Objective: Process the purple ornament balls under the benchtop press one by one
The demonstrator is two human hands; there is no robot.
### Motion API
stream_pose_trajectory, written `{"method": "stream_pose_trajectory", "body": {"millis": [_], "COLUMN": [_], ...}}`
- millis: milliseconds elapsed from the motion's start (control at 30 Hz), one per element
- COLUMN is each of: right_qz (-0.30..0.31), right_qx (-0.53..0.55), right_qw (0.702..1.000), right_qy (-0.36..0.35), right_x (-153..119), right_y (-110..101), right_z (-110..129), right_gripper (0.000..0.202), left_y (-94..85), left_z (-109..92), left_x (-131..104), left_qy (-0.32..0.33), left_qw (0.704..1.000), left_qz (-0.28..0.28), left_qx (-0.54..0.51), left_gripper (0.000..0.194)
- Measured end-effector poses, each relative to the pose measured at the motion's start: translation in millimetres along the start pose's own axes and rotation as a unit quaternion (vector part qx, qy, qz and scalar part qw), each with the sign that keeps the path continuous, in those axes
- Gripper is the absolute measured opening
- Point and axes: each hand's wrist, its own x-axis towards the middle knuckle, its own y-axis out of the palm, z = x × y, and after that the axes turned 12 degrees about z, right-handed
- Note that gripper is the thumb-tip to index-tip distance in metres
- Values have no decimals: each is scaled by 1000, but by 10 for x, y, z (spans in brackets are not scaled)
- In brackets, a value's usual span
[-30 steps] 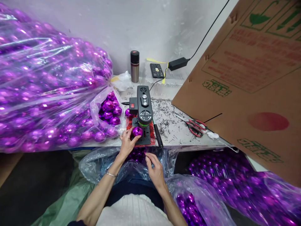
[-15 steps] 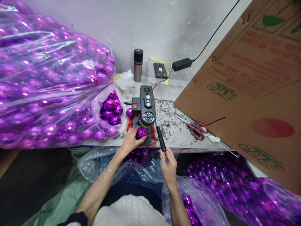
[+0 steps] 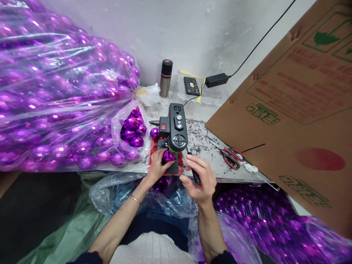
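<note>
My left hand (image 3: 157, 165) grips a shiny purple mirrored ball (image 3: 168, 156) between thumb and fingers. The ball sits under the green-ringed head of a small black lever-operated machine (image 3: 178, 126), on its dark base plate. My right hand (image 3: 202, 179) has its fingers curled over the black lever handle (image 3: 195, 176) at the machine's right side, with the thumb held off to the left. Another purple ball (image 3: 154, 132) lies just left of the machine. Red material (image 3: 180, 161) shows around the base plate.
A large clear bag of purple balls (image 3: 68, 102) fills the left, its mouth open toward the machine. Scissors (image 3: 231, 156) and a cardboard box (image 3: 288, 110) are at right. A flask (image 3: 165, 79), phone (image 3: 191, 85) and power adapter (image 3: 217, 80) stand behind. Black scraps litter the table.
My right hand has moved up from the lever handle's lower end, and its fingers now lie over the handle. My left hand still holds the ball under the head. The view has shifted slightly.
</note>
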Motion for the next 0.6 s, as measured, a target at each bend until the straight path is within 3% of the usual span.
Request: {"method": "stream_pose_trajectory", "body": {"millis": [67,167,333,600], "right_qz": [0,-53,-96,-117], "right_qx": [15,39,54,42], "right_qw": [1000,997,994,992], "right_qy": [11,32,0,22], "right_x": [57,12,-232,-417], "right_y": [98,310,617,760], "right_z": [13,-9,-143,-245], "right_gripper": [18,30,33,32], "left_y": [13,26,23,39], "left_z": [1,-2,0,5], "left_x": [-3,-2,3,3], "left_qy": [-4,-6,0,4], "left_qw": [1000,1000,1000,1000], "left_qz": [-3,-5,3,0], "left_qx": [2,5,3,2], "left_gripper": [53,53,52,52]}}
